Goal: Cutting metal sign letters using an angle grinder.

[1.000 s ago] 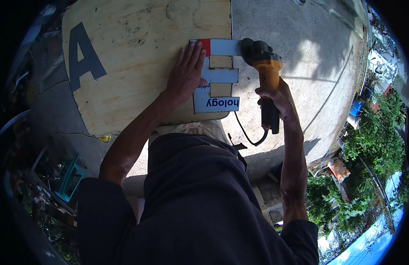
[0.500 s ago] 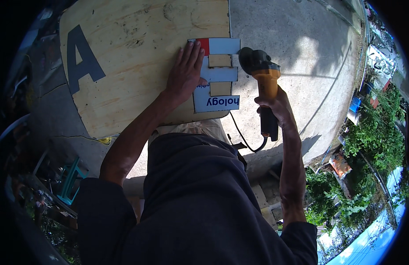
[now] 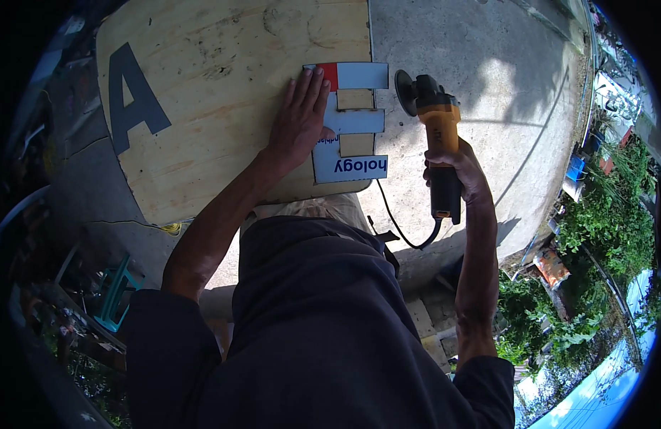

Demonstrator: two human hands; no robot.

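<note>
A large plywood sheet (image 3: 216,93) with a dark painted letter lies on the concrete ground. My left hand (image 3: 299,118) presses flat on a white, letter-shaped cutout (image 3: 352,121) with a red corner and blue print, near the sheet's right edge. My right hand (image 3: 455,171) grips the orange and black body of an angle grinder (image 3: 434,129). Its disc hangs just right of the cutout and the plywood edge, apart from both. A black cord (image 3: 402,225) runs back from the grinder toward my body.
Grey concrete (image 3: 488,64) extends to the right of the plywood, part in shade. Green bushes (image 3: 602,222) and litter line the right rim. A teal plastic stool (image 3: 116,293) and dark clutter sit at the lower left. Bricks (image 3: 427,329) lie near my right side.
My right hand has carried the grinder a little to the right and lower, away from the cutout's edge. My left hand stays flat on the cutout.
</note>
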